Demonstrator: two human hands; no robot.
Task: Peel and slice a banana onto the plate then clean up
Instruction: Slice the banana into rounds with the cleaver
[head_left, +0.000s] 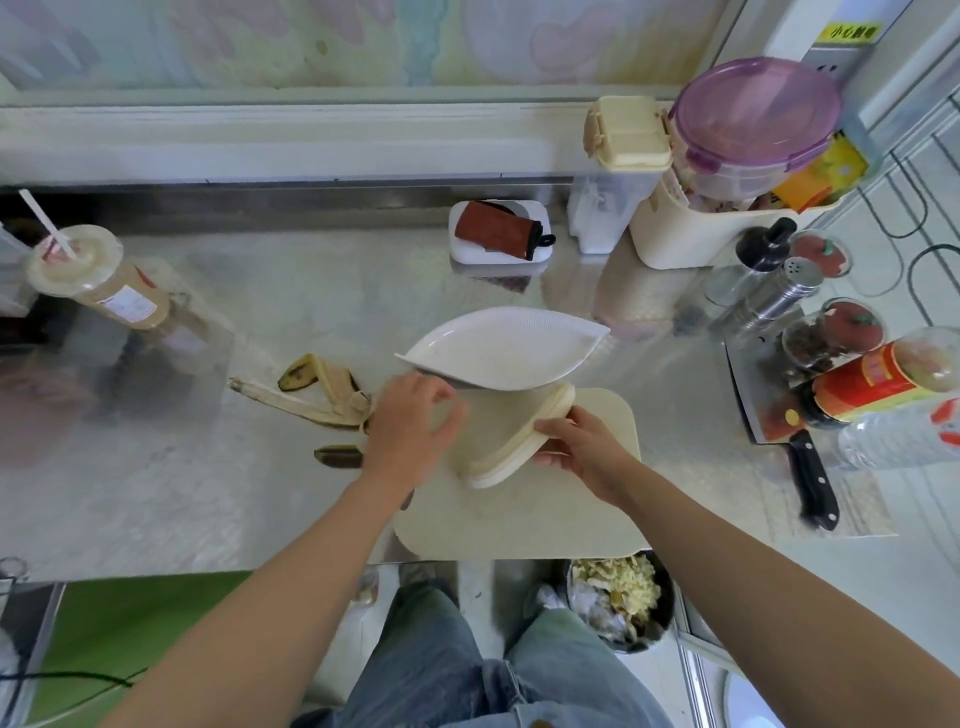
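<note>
Head view: peeled banana (501, 467), one item, curved, lying on a cream cutting board (519, 525), its far end pointing toward the plate.
Right hand (582, 449): fingers over and thumb under the banana's middle, gripping it.
Left hand (410, 421): blurred, fingers loosely curled, over the board's left edge just beside the banana; whether it holds anything cannot be told.
Plate (498, 348): white, leaf-shaped, at the board's far edge, just beyond both hands.
Banana peel (311, 392): on the steel counter (234, 493), left of the left hand.
Cleaver (810, 467): black handle, well to the right.
</note>
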